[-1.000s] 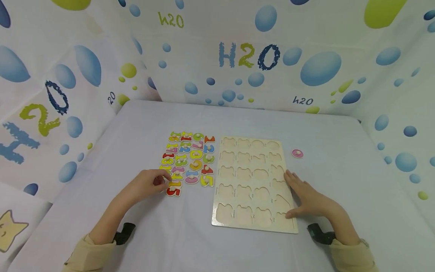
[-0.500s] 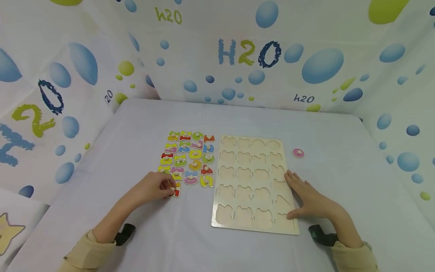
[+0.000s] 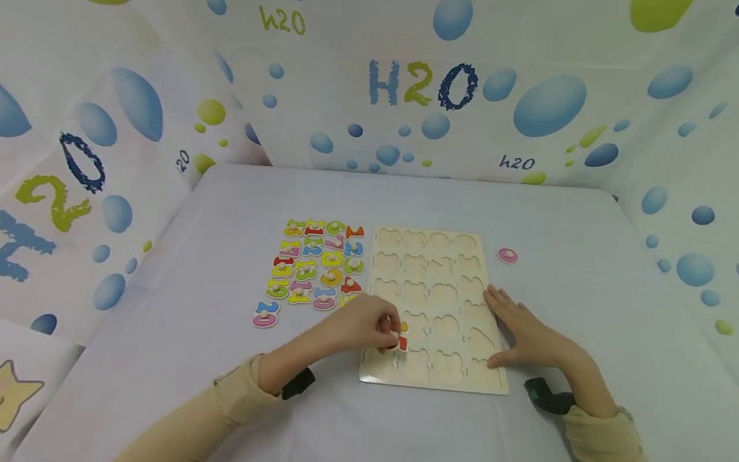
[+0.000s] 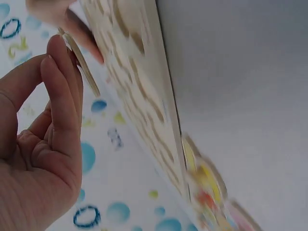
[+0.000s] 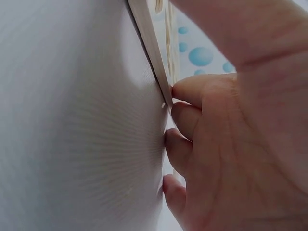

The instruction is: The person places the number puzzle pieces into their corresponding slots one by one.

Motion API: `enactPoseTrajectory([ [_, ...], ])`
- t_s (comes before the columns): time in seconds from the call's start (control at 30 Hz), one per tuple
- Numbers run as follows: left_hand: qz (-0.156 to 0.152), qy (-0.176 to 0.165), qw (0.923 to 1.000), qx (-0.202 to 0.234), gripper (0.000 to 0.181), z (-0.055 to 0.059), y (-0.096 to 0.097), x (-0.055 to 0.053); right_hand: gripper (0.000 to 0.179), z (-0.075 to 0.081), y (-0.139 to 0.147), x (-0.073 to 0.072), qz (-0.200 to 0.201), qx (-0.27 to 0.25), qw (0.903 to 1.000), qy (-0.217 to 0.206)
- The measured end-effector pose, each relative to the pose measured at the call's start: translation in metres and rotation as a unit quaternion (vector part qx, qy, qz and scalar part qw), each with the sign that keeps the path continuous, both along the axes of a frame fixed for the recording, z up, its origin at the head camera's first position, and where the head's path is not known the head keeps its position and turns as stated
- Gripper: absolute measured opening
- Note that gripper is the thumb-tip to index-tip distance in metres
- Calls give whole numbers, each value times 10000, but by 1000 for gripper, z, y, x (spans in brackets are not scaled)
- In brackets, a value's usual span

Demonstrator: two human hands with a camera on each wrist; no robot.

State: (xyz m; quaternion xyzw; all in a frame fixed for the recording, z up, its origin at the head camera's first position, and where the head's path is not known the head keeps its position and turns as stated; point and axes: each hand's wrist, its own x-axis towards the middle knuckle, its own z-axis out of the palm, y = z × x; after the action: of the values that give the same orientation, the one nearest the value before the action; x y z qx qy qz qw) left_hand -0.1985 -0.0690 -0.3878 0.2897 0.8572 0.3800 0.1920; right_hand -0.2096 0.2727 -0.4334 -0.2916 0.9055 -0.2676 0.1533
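Observation:
My left hand [image 3: 360,323] pinches the number 15 puzzle piece [image 3: 403,342], yellow and red, over the lower left of the wooden puzzle board [image 3: 444,312]. In the left wrist view the piece [image 4: 83,60] appears edge-on at the fingertips, apart from the board. Its knob is hidden by the fingers. My right hand [image 3: 528,335] rests along the board's right edge with fingers spread, the thumb on the lower right part. The right wrist view shows fingertips [image 5: 185,91] touching the board's side and the tablecloth. Shallow number-shaped recesses cover the board.
Several coloured number pieces [image 3: 305,269] with knobs lie in columns left of the board; the left forearm partly covers the nearest ones. The number 20 piece [image 3: 265,315] lies at their lower left. A pink oval piece [image 3: 507,256] lies right of the board on the white tablecloth [image 3: 577,256].
My left hand has picked up the number 15 piece from the bottom of the group and carried it right, over the board. The number 20 piece is now uncovered. My right hand stays put.

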Motion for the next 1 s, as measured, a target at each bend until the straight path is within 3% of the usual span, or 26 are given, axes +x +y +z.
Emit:
enactPoseTrajectory([
  [0.17, -206, 55, 9994, -289, 11, -12, 25, -1, 117, 0, -3, -2, 60, -49, 10000, 34],
  [0.5, -378, 35, 9977, -565, 11, -23, 45, 9, 120, 2, 0, 0, -94, 75, 9999, -67],
  [0.87, -350, -1, 9979, -549, 9, -24, 44, 15, 119, 3, -2, 0, -88, 58, 9999, -43],
  [1.0, -316, -163, 9982, -476, 11, -21, 41, 18, 119, 2, -1, 1, -97, 62, 9999, -60],
])
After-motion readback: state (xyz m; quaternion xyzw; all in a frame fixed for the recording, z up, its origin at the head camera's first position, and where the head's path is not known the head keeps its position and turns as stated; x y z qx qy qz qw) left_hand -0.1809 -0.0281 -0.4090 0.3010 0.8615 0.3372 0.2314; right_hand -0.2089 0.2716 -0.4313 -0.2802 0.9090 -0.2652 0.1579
